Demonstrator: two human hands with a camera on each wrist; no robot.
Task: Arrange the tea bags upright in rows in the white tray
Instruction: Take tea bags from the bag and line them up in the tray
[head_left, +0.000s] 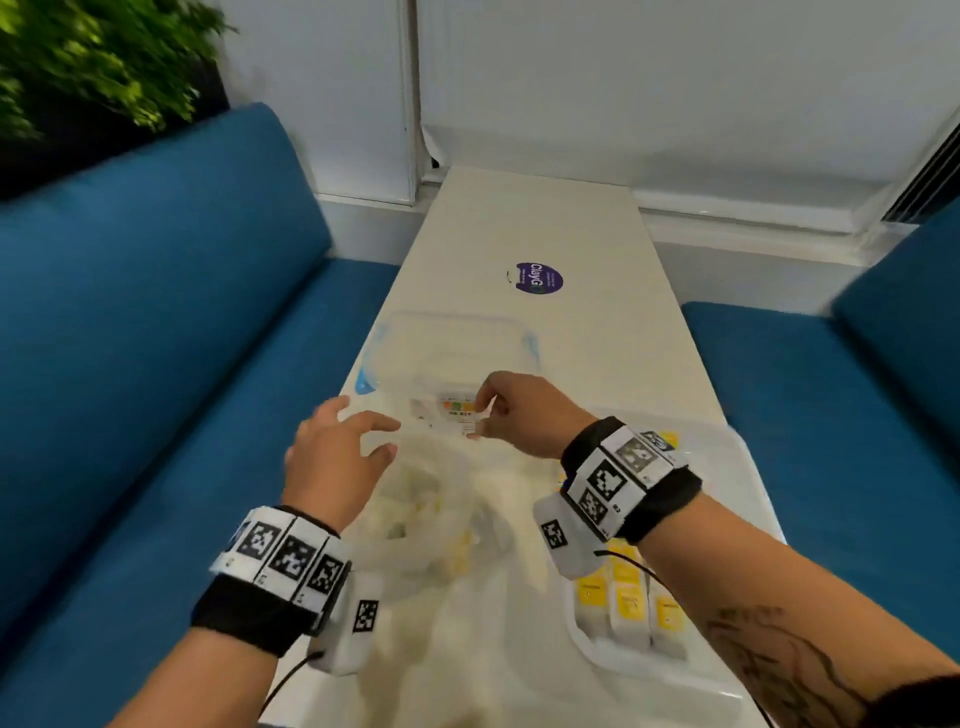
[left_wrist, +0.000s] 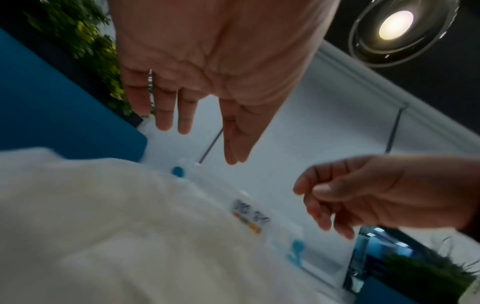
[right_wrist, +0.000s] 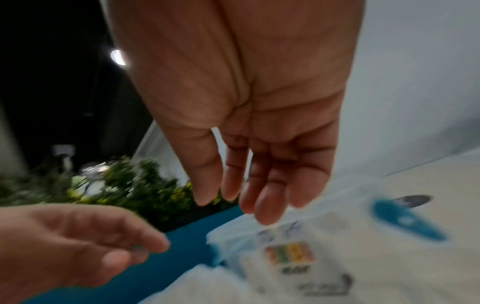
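The white tray (head_left: 740, 470) lies at the table's right, partly under my right forearm, with several yellow-labelled tea bags (head_left: 628, 595) standing in rows in it. A crumpled clear plastic bag (head_left: 431, 501) holding more yellow tea bags lies between my hands; it fills the lower left as a white blur, the bag (left_wrist: 91, 226). My left hand (head_left: 340, 449) hovers over the bag's far left, fingers spread and empty; the left hand (left_wrist: 187, 115) has straight fingers. My right hand (head_left: 496, 410) hangs by the container's label with loosely bent fingers; the right hand (right_wrist: 249, 176) holds nothing visible.
A clear plastic container (head_left: 452, 343) with blue clips and a coloured label (right_wrist: 289, 254) stands just beyond both hands. A purple round sticker (head_left: 537, 278) lies farther up the white table. Blue sofa cushions (head_left: 156, 338) flank the narrow table; a wall closes the far end.
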